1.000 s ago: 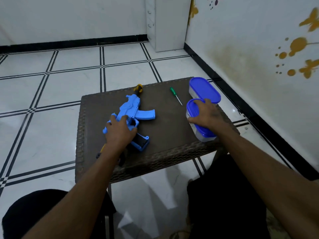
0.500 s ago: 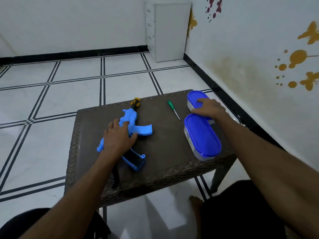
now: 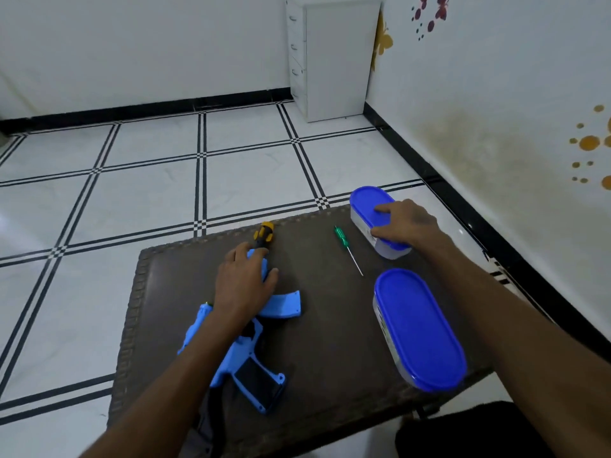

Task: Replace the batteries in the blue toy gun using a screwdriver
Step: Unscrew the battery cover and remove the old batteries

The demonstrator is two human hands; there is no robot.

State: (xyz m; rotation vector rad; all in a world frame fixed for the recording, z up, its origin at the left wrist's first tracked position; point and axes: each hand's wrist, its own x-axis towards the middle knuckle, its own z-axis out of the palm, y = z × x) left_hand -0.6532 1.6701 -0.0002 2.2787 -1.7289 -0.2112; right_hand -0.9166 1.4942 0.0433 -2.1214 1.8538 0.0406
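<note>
Blue toy gun point(image 3: 231, 345) under flat, relaxed left hand point(image 3: 243, 285); at two o'clock, right hand point(image 3: 401, 224) gripping far lidded container point(image 3: 367, 206).

Toy gun point(image 3: 254, 368) middle: covered by left hand point(image 3: 244, 285).
Far container point(image 3: 370, 206) near end: under right hand point(image 3: 405, 223).
Container contents: unseen.
</note>
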